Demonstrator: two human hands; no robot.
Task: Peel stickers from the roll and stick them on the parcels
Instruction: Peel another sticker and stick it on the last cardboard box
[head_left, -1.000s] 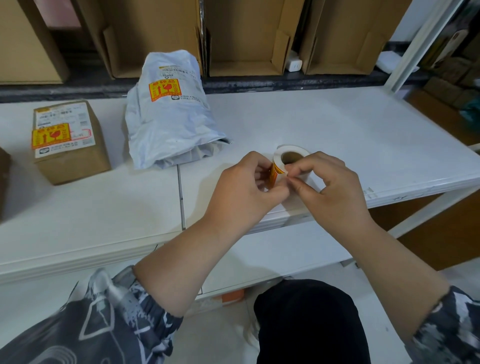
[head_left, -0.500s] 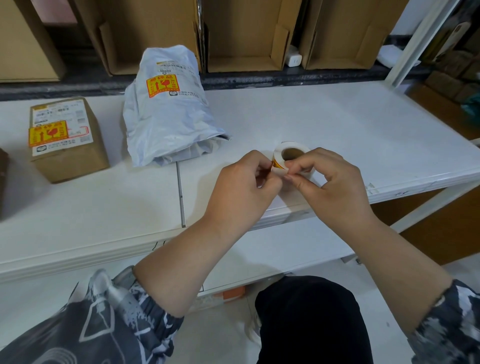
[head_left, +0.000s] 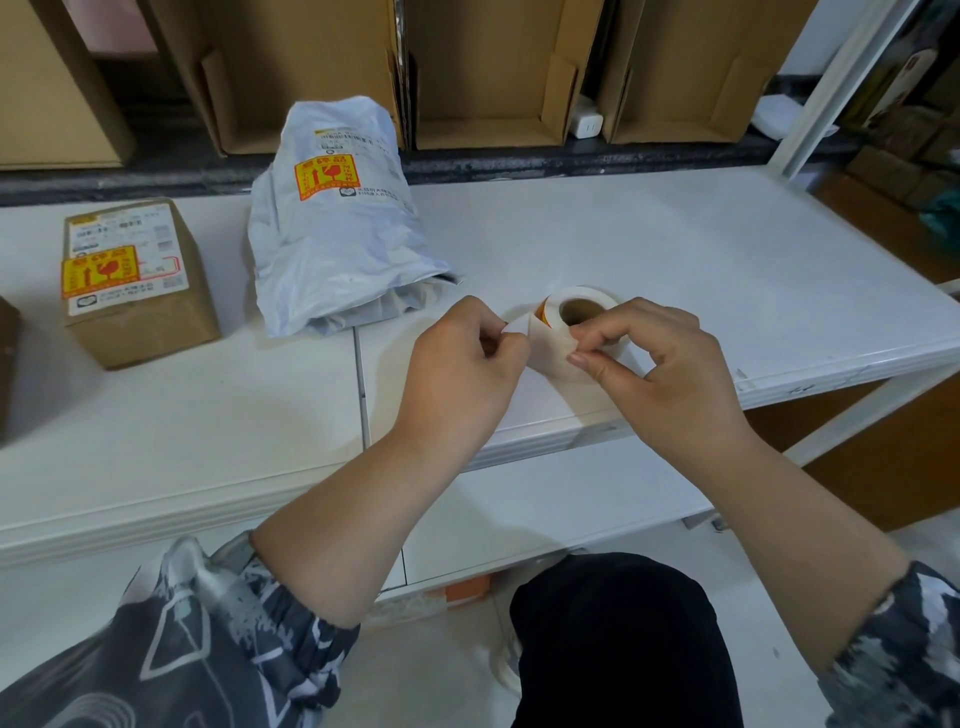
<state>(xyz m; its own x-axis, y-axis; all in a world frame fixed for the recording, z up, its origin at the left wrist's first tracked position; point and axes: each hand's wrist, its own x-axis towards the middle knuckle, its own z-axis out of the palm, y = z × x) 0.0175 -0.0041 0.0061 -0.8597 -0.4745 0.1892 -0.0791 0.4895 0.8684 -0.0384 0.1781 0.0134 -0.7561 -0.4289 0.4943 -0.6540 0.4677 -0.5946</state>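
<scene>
The left hand (head_left: 457, 358) pinches a sticker corner (head_left: 511, 328). The right hand (head_left: 660, 364) pinches the sticker roll's (head_left: 576, 317) backing strip (head_left: 550, 348) above the white table (head_left: 727, 270).

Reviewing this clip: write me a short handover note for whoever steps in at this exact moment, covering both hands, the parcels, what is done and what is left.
Left hand: grip pinched on the free end of the white strip pulled off the sticker roll.
Right hand: fingertips pinching the strip beside the roll, which lies on the white table.
Parcels: the cardboard box at far left and the grey mailer bag beside it each already carry an orange-and-yellow sticker.
Done: both visible parcels are labelled.
Left: finish peeling this sticker; a dark object at the left edge may be another parcel, but I cannot tell.
</scene>
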